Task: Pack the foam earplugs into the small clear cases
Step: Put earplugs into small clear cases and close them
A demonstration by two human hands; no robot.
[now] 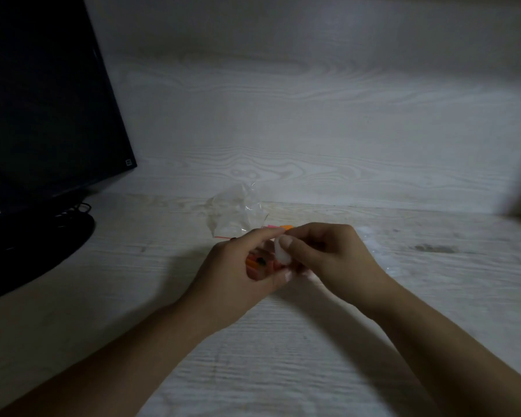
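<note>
My left hand [238, 275] and my right hand [325, 251] meet over the middle of the pale wood-grain table [283, 356]. Between their fingertips is a small clear case [283, 253], pinched by my right thumb and forefinger and held from the left by my left fingers. Several orange foam earplugs [257, 263] lie in my cupped left palm, one with a dark spot. Behind the hands, more pink and orange earplugs [278, 226] lie on the table, partly hidden by my fingers.
A crumpled clear plastic bag [235, 212] lies just behind the hands. A dark monitor [42, 115] on a round black base [27, 251] stands at the left. More clear plastic glints faintly on the table at the right [373, 245]. A wood-grain wall rises behind.
</note>
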